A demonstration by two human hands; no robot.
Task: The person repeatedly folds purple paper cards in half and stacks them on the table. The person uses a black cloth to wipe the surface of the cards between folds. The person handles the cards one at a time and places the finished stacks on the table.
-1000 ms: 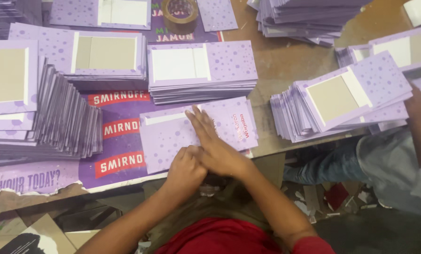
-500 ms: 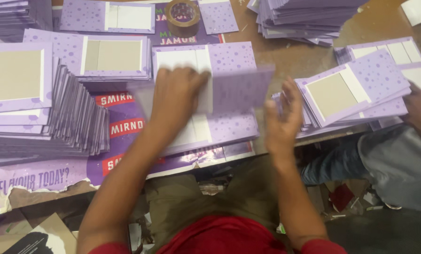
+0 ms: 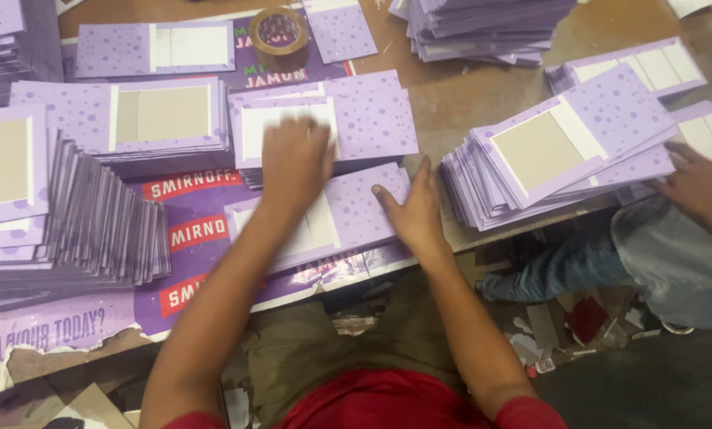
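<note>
Since half a second ago, flap laid flat, both hands lowered onto the cards. Left hand now spread, palm down, straddling the seam between the back pile and the front card — pressing, not pinching. Right hand flat too, fingers together, on the front card's right end near the desk's front edge.

Risks, as judged: front card overhangs toward that edge — a sideways shove from the right hand could slide it off into the lap. Uneven pressure from the left could skew the back pile or crease the fold. Fanned stack to the right leans already; a nudge from the elbow or from the neighbour's hand might spill it. Tape roll sits at the back, well apart, no threat.
</note>
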